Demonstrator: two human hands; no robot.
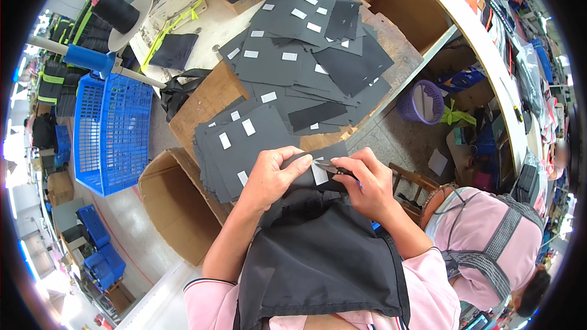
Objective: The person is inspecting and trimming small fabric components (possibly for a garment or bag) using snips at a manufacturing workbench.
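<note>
You hold a black fabric piece [318, 168] with one white rectangular label just above your lap; your left hand [269, 177] has its grip pinched on the piece's left edge; your right hand [367, 183] has its grip closed on the label end, with a thin tool I cannot make out; beyond lies a worn wooden desk [211, 95] carrying two heaps of flat matte labelled pieces [306, 55]; left stands one blue plastic crate [110, 131] and one open cardboard box [177, 208] on the concrete floor.
</note>
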